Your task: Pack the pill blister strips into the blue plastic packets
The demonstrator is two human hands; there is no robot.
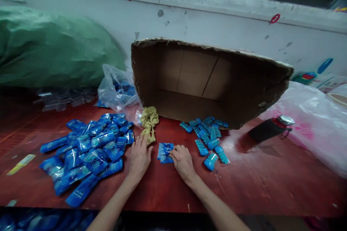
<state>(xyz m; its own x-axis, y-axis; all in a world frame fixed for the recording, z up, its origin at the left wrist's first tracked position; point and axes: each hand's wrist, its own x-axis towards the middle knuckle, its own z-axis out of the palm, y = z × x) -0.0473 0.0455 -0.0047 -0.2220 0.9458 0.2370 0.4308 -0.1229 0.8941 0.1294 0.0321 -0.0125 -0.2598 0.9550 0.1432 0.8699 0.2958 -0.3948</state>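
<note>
Cards [163, 155] lie overlapped on the table [165, 191], probably so each edge is reachable; right hand [182, 158] pinches their right edge, left hand [139, 156], loosely spread, rests beside packets [94, 146].

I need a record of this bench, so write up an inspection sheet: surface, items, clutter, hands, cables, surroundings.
Surface: red table, scuffed, small scraps.
Items: flat blue packets between the hands; blue packet pile left; turquoise pieces right, by a cardboard box opening forward.
Clutter: crumpled yellowish item, dark bottle lying tilted, clear bag.
Hands: left hand spread beside the yellowish item; right hand at the flat packets.
Cables: nothing seen.
Surroundings: marked white wall, green sack.
</note>
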